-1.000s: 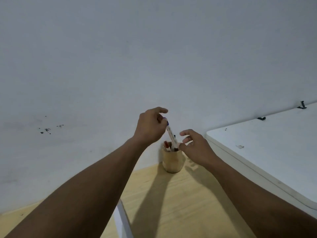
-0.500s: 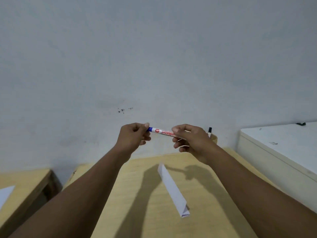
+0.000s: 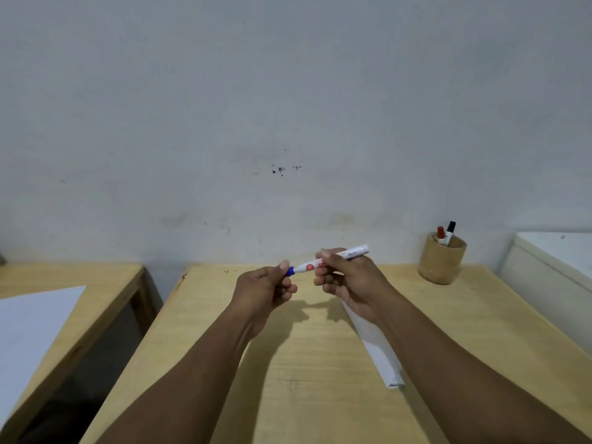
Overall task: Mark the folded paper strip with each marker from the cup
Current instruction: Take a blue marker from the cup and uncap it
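Note:
I hold a white marker [image 3: 330,260] with a blue cap above the wooden table [image 3: 307,363]. My right hand [image 3: 347,280] grips its barrel. My left hand [image 3: 264,290] pinches the blue cap [image 3: 290,271] at the marker's left end. The folded white paper strip [image 3: 379,350] lies on the table under my right wrist, partly hidden by it. A round wooden cup [image 3: 442,261] stands at the back right by the wall, with a red-capped marker [image 3: 440,234] and a black-capped marker [image 3: 450,231] in it.
A second wooden table [image 3: 105,302] stands to the left across a gap, with a white sheet [image 3: 28,331] on it. A white cabinet [image 3: 557,274] adjoins the table on the right. A grey wall rises right behind.
The marker came out of the cup and now lies level between both hands. My view swung left, so the cup sits at the right and the paper strip shows under my right arm.

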Tool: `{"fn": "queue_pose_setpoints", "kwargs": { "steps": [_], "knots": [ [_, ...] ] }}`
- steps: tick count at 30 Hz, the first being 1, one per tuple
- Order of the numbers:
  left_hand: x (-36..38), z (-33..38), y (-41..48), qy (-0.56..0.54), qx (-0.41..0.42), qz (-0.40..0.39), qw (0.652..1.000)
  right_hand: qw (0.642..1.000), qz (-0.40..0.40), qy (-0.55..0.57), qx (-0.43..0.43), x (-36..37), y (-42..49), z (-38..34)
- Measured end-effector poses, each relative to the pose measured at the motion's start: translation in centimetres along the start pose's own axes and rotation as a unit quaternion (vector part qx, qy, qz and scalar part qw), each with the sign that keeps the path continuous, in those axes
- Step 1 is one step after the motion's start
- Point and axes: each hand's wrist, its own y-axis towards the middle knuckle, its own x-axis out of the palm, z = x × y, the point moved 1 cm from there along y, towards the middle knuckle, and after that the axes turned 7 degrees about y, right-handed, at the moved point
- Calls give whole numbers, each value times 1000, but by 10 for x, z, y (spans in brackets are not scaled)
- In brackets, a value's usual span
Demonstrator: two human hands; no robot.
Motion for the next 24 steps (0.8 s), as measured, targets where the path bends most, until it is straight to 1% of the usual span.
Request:
{"fn": "queue_pose_setpoints", "kwargs": {
  "steps": [1, 2, 3, 4, 6, 9, 11, 15, 18, 20, 22, 24],
  "knots": [
    [-7, -3, 2, -16, -11, 29, 999, 1000, -6, -12, -12, -6, 2, -6],
    [-16, -7, 4, -10, -13, 55, 998, 999, -7, -25, -23, -15, 4, -14],
    [-25, -11, 6, 35, -4, 69, 997, 999, -4, -41, -29, -26, 5, -22],
    [-32, -16, 9, 117, 14, 71, 990, 998, 2, -60, -31, -37, 6, -29],
    [-30, -26, 10, 284, 65, 50, 955, 995, 10, -93, -25, -55, 8, -36],
    [1, -39, 14, 421, 134, 5, 897, 994, 28, -108, -13, -68, 9, -27],
    [22, -49, 16, 495, 161, -12, 854, 993, 48, -103, -21, -72, 7, -19],
    [45, -63, 16, 561, 176, -40, 808, 988, 93, -118, -33, -83, -1, -7],
    [52, -63, 22, 606, 183, -47, 773, 983, 103, -144, -37, -92, -6, -2],
    [55, -62, 24, 620, 179, -50, 762, 981, 105, -155, -41, -95, -8, -2],
    [56, -62, 23, 628, 182, -31, 756, 981, 107, -158, -45, -98, -10, -5],
    [59, -60, 19, 634, 223, -7, 741, 979, 114, -159, -51, -100, -11, -8]
  ]
}}
